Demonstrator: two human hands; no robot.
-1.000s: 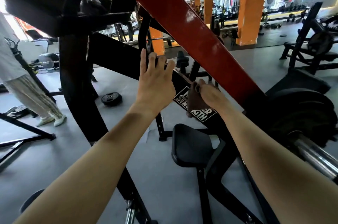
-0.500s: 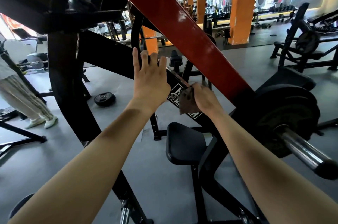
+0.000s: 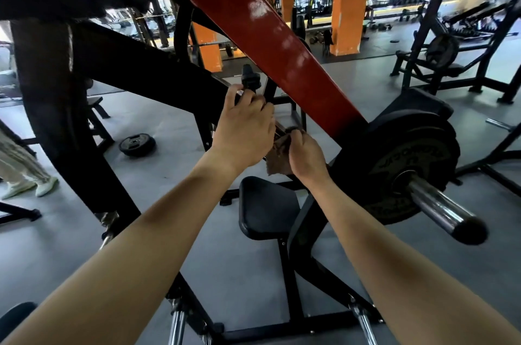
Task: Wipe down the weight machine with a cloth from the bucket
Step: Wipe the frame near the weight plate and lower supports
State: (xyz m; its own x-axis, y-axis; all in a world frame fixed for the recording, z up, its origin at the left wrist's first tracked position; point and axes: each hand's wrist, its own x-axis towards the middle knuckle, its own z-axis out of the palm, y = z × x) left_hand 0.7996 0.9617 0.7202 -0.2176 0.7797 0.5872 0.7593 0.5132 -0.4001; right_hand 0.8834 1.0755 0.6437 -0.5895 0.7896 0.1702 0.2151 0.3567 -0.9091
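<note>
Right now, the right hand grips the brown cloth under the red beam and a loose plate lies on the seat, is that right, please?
Not quite: the head view shows the loose plate on the floor, left of the seat. The right hand does grip the cloth under the red beam.

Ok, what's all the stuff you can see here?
slanted red metal beam: 1, red, across the top
black steel machine frame: 1, black, left and bottom
small brown cloth: 1, brown, under the beam
black padded seat: 1, black, below the hands
shiny chrome bar: 1, silver, right, carrying black plates
small black weight plate: 1, black, floor left
square orange pillars: several, orange, behind
left hand: 1, grips frame
right hand: 1, holds cloth
</note>
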